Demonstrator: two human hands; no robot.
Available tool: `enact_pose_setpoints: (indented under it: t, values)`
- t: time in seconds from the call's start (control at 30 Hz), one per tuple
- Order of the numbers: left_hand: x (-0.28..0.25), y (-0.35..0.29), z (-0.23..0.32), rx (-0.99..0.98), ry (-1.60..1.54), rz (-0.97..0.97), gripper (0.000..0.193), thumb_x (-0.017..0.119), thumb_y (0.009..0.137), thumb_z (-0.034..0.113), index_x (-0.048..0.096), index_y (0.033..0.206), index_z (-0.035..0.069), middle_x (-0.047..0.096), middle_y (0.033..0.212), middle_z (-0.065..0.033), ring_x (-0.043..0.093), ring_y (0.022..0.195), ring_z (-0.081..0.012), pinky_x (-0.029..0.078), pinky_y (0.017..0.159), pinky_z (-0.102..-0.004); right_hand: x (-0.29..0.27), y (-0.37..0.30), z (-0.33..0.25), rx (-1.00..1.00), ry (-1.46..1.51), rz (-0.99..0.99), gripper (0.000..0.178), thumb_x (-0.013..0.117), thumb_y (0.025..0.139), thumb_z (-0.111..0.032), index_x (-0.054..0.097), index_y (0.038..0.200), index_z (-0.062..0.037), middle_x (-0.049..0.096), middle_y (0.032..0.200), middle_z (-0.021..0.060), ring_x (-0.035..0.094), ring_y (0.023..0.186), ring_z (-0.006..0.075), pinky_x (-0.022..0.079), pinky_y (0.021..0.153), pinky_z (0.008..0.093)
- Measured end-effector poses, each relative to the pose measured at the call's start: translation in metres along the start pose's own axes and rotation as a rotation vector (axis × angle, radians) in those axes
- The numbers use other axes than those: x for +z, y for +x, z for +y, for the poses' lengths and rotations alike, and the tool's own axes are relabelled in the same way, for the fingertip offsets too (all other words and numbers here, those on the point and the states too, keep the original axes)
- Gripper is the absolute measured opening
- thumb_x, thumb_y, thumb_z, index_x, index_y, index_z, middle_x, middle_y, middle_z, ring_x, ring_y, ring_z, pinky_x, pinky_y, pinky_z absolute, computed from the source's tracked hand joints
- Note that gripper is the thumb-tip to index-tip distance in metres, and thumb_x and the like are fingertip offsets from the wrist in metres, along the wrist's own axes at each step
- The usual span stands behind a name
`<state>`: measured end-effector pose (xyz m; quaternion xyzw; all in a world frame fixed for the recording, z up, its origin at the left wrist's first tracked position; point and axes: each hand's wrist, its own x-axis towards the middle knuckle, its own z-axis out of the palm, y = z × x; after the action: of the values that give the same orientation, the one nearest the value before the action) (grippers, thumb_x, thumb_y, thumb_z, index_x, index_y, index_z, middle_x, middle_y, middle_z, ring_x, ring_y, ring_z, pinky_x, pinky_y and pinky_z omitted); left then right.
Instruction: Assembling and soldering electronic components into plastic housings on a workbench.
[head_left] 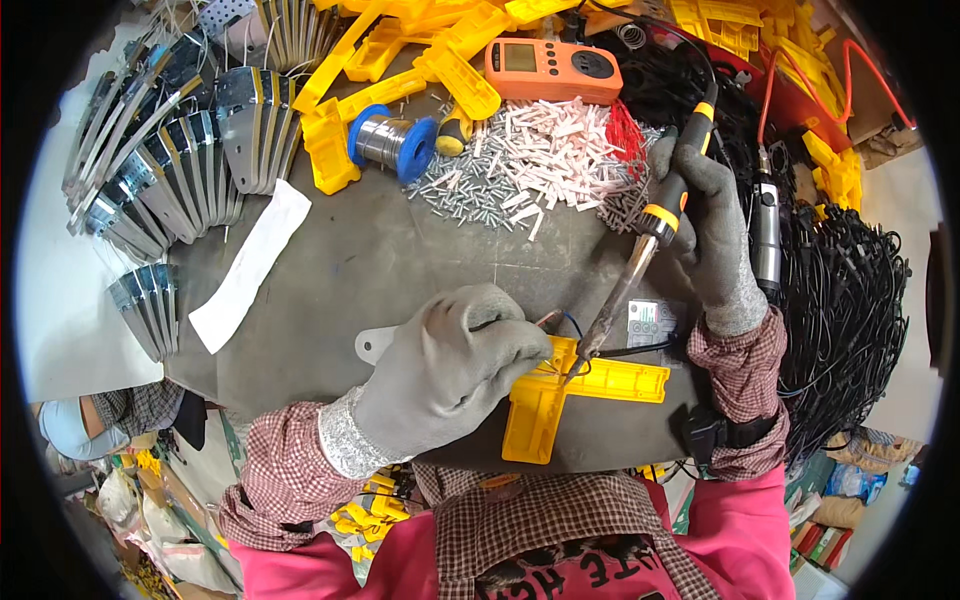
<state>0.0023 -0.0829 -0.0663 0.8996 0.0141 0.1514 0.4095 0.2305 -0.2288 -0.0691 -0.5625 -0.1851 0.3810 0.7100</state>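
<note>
My right hand (715, 220), in a grey glove, grips a soldering iron (632, 275) with a black and yellow handle. Its tip points down to a yellow plastic housing (537, 420) that lies on the dark table near me. My left hand (455, 365), also gloved, is closed in a pinch over the housing's left side; what its fingertips hold is too small to make out. Beside those fingertips a thin blue wire (573, 322) curves, and a black cable (630, 351) runs off to the right. A rounded metal end with a hole (373, 345) sticks out past my left hand.
Solder wire on a blue spool (413, 145), loose screws (462, 190), pale pink sleeves (560, 145) and an orange meter (553, 70) lie at the back. Metal blades (190, 170) are stacked left by a white strip (250, 265). Black cables (840, 310) and an electric screwdriver (767, 235) are right.
</note>
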Motion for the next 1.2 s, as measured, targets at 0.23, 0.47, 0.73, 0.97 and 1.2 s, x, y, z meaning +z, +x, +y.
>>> enact_pose_setpoints:
  t: [0.23, 0.47, 0.73, 0.97, 1.2]
  values:
    - [0.003, 0.001, -0.001, 0.045, 0.056, -0.036, 0.019, 0.077, 0.074, 0.004, 0.07, 0.09, 0.013, 0.064, 0.085, -0.0058, 0.066, 0.074, -0.0254, 0.051, 0.061, -0.0362, 0.005, -0.004, -0.001, 0.041, -0.015, 0.03, 0.028, 0.046, 0.103, -0.035, 0.058, 0.1, -0.0098, 0.039, 0.052, -0.0079, 0.032, 0.041, 0.0039, 0.025, 0.041, 0.0211]
    - [0.001, 0.001, 0.001, 0.004, 0.008, -0.034, 0.019, 0.076, 0.075, 0.004, 0.07, 0.09, 0.014, 0.064, 0.086, -0.0056, 0.066, 0.074, -0.0249, 0.051, 0.061, -0.0358, 0.007, -0.004, -0.001, 0.026, -0.063, 0.088, 0.029, 0.047, 0.102, -0.035, 0.059, 0.1, -0.0091, 0.042, 0.055, -0.0067, 0.033, 0.042, 0.0037, 0.026, 0.042, 0.021]
    - [0.003, 0.002, -0.005, 0.086, -0.015, -0.058, 0.02, 0.077, 0.075, 0.003, 0.068, 0.091, 0.01, 0.063, 0.084, -0.0081, 0.065, 0.071, -0.0264, 0.051, 0.062, -0.0368, 0.002, -0.002, 0.001, -0.007, -0.121, 0.063, 0.031, 0.047, 0.103, -0.036, 0.06, 0.102, -0.0079, 0.046, 0.061, -0.0063, 0.033, 0.043, 0.0027, 0.027, 0.041, 0.0207]
    - [-0.001, -0.001, -0.001, 0.051, -0.008, -0.05, 0.021, 0.078, 0.073, 0.003, 0.069, 0.091, 0.01, 0.065, 0.085, -0.0086, 0.065, 0.073, -0.0263, 0.052, 0.064, -0.0368, 0.003, -0.003, 0.003, 0.003, -0.084, 0.078, 0.031, 0.048, 0.102, -0.036, 0.06, 0.102, -0.0077, 0.046, 0.061, -0.0065, 0.033, 0.043, 0.0027, 0.027, 0.041, 0.0204]
    - [-0.04, -0.01, -0.009, 0.045, 0.237, -0.171, 0.016, 0.073, 0.074, 0.003, 0.069, 0.087, 0.011, 0.064, 0.084, -0.0087, 0.065, 0.074, -0.0282, 0.05, 0.066, -0.0389, 0.002, -0.004, 0.0, 0.006, -0.072, 0.06, 0.03, 0.049, 0.102, -0.036, 0.06, 0.101, -0.0076, 0.048, 0.06, -0.0053, 0.034, 0.043, 0.0031, 0.027, 0.042, 0.0209]
